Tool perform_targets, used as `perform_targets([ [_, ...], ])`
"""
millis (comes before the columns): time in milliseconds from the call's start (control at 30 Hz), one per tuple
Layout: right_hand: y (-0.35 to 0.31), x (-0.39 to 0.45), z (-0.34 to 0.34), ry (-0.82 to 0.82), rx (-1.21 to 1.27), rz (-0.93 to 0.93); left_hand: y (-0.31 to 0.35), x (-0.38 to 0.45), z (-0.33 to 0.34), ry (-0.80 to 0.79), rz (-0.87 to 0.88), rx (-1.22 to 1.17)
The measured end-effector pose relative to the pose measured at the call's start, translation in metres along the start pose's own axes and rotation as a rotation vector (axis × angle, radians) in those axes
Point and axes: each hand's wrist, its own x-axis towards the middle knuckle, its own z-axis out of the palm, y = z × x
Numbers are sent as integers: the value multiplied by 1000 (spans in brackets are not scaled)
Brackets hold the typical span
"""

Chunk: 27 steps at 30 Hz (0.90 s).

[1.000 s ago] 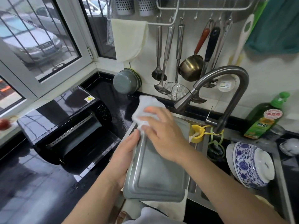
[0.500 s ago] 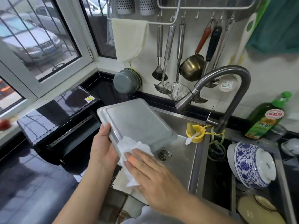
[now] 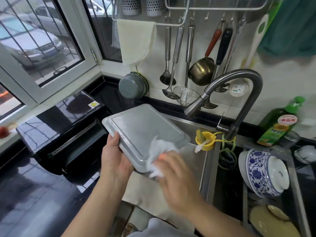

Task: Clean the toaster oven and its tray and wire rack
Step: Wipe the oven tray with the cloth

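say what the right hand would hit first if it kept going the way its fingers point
Likely the upturned grey metal tray: the right hand, blurred, points up-left with the white cloth already against the tray's near corner.

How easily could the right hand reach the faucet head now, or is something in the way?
Probably yes. The right hand wipes the tray with a white cloth, and the faucet head hangs just beyond over the sink, with open space between. It would first have to leave the tray.
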Motion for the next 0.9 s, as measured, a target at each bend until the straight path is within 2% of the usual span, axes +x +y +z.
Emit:
perform_targets([
  [100,-17,1,13,-124,-12,-246,1,-3,1,-14,-104,20],
  [167,-10,2,10,-132,-51,-265,4,-3,-1,-2,-90,-13],
  [300,12,2,-8,-70,-54,27,10,-1,-4,-9,28,-129],
  [433,33,29,-26,-112,-250,256,3,-15,-18,-119,-5,23],
  [533,51,49,-39,-203,-123,503,-1,-24,-26,-252,-48,78],
  [600,58,62,-45,-212,-30,584,-5,-28,-27,-334,-105,124],
  [733,70,92,-45,-163,-96,568,-16,-34,-21,-435,-180,224],
  [833,75,105,-37,-199,-254,488,-21,-35,-15,-490,-177,241],
  [900,62,104,-26,-254,-324,355,-26,-35,-12,-524,-181,254],
])
